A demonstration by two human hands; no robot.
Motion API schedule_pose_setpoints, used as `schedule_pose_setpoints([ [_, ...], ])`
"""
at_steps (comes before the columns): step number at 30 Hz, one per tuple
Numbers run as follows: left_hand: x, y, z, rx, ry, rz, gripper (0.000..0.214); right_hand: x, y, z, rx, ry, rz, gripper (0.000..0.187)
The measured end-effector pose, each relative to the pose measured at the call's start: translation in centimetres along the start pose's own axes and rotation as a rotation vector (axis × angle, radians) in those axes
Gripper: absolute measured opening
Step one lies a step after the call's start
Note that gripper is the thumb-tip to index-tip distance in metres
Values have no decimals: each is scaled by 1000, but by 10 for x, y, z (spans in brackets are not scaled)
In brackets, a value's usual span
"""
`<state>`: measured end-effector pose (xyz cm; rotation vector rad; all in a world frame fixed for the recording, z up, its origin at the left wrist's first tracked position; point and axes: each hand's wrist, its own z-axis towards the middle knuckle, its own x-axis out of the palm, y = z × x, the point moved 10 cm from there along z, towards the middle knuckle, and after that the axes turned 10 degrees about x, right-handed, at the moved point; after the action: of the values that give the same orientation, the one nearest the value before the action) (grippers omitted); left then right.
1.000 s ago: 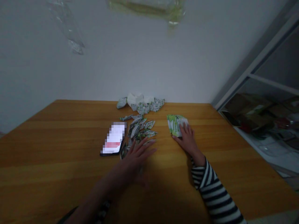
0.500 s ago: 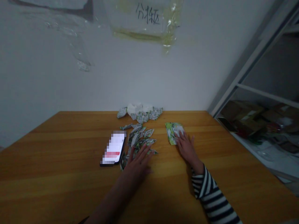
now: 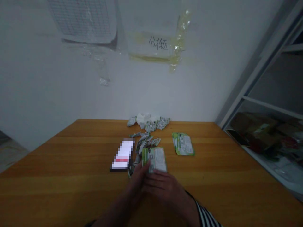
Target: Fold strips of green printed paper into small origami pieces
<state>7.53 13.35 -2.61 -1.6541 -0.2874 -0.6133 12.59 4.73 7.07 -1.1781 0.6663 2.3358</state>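
Observation:
A flat green and white printed packet (image 3: pixel 157 157) is held up above the wooden table, between my two hands. My left hand (image 3: pixel 138 178) grips its lower left side, with the thumb against its front. Across the packet's lower edge lie the closed fingers of my right hand (image 3: pixel 163 186). Another green and white packet (image 3: pixel 184 144) rests flat on the table to the right. Twisted strips of printed wrapper (image 3: pixel 143 143) lie behind and left of my hands, partly hidden by the held packet.
A phone (image 3: pixel 123 154) with a lit, pixelated screen lies left of the strips. Crumpled printed and white paper (image 3: pixel 149 122) sits by the wall at the table's back edge. A white-framed shelf (image 3: pixel 265 132) with boxes stands at the right. Taped papers hang on the wall.
My right hand has come from the right-hand packets to my left hand. One packet is now held between them, and another stays on the table. The camera view has shifted upward.

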Motion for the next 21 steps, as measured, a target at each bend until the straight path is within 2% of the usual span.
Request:
schedule_pose_setpoints([
  [1,-4,-3,2,-15,-11,-26,38,-1,6,0,-14,-6,15,29],
  [2,-5,0,2,-94,-11,-120,34,-3,7,-1,-13,-19,35,29],
  [5,5,7,-4,-269,69,-379,31,-20,-15,-4,92,-108,117,34],
  [8,5,4,-3,-197,64,-406,30,-31,-50,-8,257,-195,249,33],
  [10,6,1,-2,-127,70,-352,30,-33,-75,-12,376,-285,407,18],
  [12,9,-1,-3,-90,89,-315,28,-21,-100,-20,552,-338,575,11],
  [14,12,-1,-2,-76,106,-301,28,-5,-122,-30,733,-392,731,20],
  [16,15,0,3,-59,118,-276,33,5,-136,-40,863,-471,796,28],
  [19,23,1,10,-21,136,-197,47,-3,-145,-46,894,-621,715,27],
  [21,26,-11,15,132,127,-63,52,-18,-146,-48,861,-732,597,26],
])
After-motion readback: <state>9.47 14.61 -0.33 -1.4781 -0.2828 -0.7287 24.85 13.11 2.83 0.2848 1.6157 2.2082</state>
